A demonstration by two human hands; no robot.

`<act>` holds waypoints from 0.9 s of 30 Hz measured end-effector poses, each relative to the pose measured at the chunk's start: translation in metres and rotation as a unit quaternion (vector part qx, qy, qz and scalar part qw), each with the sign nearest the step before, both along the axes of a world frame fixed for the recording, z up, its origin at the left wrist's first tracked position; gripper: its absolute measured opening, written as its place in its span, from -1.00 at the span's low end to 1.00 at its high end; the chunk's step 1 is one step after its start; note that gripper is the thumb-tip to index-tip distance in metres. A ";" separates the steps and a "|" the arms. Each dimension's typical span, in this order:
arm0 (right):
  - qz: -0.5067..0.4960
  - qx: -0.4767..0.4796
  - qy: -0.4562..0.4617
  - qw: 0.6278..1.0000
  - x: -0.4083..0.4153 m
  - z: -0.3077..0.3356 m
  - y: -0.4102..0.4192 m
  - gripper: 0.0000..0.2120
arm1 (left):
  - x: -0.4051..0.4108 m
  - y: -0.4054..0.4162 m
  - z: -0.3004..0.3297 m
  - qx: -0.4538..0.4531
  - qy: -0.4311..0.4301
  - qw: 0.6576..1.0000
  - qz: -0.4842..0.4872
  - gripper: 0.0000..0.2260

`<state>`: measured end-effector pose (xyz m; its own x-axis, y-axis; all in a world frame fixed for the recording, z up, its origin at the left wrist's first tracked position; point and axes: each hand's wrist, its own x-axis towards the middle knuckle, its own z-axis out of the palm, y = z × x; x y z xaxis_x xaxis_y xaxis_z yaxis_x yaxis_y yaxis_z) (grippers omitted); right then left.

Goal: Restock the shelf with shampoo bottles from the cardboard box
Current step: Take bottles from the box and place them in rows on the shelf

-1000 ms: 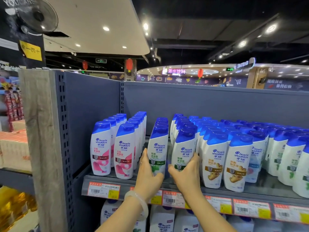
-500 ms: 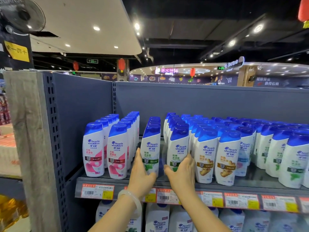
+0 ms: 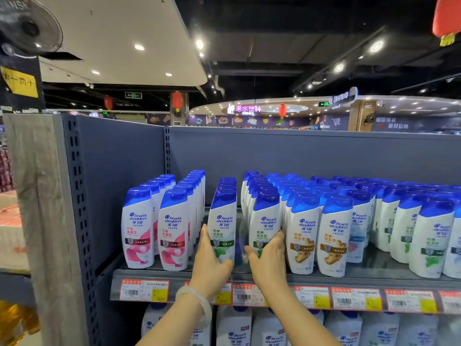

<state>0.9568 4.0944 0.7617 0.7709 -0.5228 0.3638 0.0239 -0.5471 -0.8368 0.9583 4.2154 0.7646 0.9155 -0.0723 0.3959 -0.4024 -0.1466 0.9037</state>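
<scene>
Rows of white shampoo bottles with blue caps stand on the grey shelf (image 3: 349, 279). My left hand (image 3: 210, 258) grips the lower part of a green-label bottle (image 3: 223, 221) at the front of its row. My right hand (image 3: 268, 255) grips the neighbouring green-label bottle (image 3: 265, 218), fingers curled round its right side. Both bottles stand upright on the shelf, with a narrow gap between them. The cardboard box is out of view.
Pink-label bottles (image 3: 138, 228) stand to the left, ginger-label bottles (image 3: 303, 233) to the right. Price tags (image 3: 144, 290) line the shelf edge. Larger bottles (image 3: 233, 328) fill the shelf below. A wooden end panel (image 3: 37, 208) bounds the shelf on the left.
My view has shifted slightly to the left and down. Both hands stay on the same two green-label bottles, which hardly moved.
</scene>
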 end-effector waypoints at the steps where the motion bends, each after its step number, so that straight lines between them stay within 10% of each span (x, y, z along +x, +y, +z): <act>1: 0.000 0.000 0.000 1.000 0.000 0.000 0.000 -0.21 | 0.000 0.000 0.000 -0.001 0.004 1.000 0.002 -0.33; 18: 0.030 -0.061 0.035 0.997 -0.035 0.009 0.006 -0.10 | -0.009 0.003 -0.008 0.119 0.000 0.991 0.067 -0.21; 27: 0.044 -0.130 0.006 0.990 -0.084 0.018 0.042 -0.44 | -0.046 0.042 -0.017 0.182 -0.112 0.976 0.051 -0.45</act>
<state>0.8725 4.1360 0.7798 0.8147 -0.3429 0.4676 0.0715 -0.7408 -0.6679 0.9126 4.2578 0.7471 0.8189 -0.1585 0.5517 -0.5500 -0.4915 0.6752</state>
